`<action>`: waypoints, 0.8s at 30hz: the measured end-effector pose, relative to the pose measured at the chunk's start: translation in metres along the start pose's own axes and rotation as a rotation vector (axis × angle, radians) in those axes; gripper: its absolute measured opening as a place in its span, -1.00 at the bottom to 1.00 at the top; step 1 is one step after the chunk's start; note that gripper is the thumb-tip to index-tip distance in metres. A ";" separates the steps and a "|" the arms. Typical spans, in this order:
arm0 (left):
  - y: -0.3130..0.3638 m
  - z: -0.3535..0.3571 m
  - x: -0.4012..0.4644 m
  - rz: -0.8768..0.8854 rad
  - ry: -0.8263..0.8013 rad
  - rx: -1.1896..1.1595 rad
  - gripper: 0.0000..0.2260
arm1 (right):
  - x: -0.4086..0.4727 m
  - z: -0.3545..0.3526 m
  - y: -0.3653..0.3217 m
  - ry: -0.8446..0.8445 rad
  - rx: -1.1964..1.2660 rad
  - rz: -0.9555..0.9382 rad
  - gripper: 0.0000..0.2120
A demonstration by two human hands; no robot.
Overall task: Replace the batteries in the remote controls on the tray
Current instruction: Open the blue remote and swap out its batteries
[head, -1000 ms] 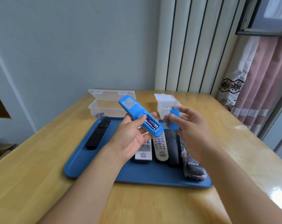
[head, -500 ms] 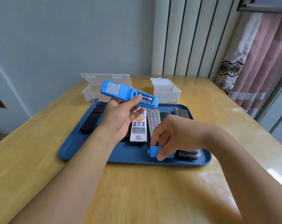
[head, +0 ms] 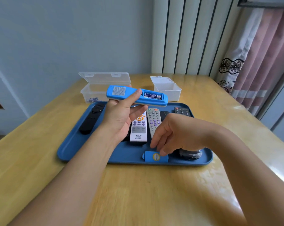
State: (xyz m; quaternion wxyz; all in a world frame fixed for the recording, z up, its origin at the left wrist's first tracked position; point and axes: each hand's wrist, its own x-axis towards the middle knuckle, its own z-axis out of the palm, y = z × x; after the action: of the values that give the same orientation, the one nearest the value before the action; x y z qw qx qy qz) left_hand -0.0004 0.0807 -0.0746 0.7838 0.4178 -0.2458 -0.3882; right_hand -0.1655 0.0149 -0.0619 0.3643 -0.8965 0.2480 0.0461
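Your left hand [head: 121, 118] grips the blue remote [head: 134, 95] above the tray's far edge, back up, long axis running left to right, two batteries [head: 153, 96] exposed at its right end. Your right hand [head: 175, 132], fingers loosely curled and grasping nothing, touches the smooth blue battery cover [head: 154, 157] lying flat by the glossy blue tray's [head: 82, 144] near edge. You'd likely reach up and left for the batteries.

black remote [head: 164, 114], centre: mostly hidden behind the right hand [head: 178, 132]
wrapped remote [head: 190, 154], lower right: front end covered by the wrist
small items in clear box [head: 92, 99], upper left: too small to identify
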 end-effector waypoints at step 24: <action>-0.003 0.014 -0.028 -0.364 -0.513 0.309 -0.69 | 0.013 -0.013 0.015 0.871 0.610 -0.247 -0.74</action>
State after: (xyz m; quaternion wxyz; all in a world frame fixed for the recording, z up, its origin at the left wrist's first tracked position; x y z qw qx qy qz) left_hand -0.0275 0.0956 -0.0717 0.5420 0.4572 -0.4120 -0.5723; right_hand -0.1625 -0.0085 -0.0648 0.4741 -0.7089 0.2708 -0.4464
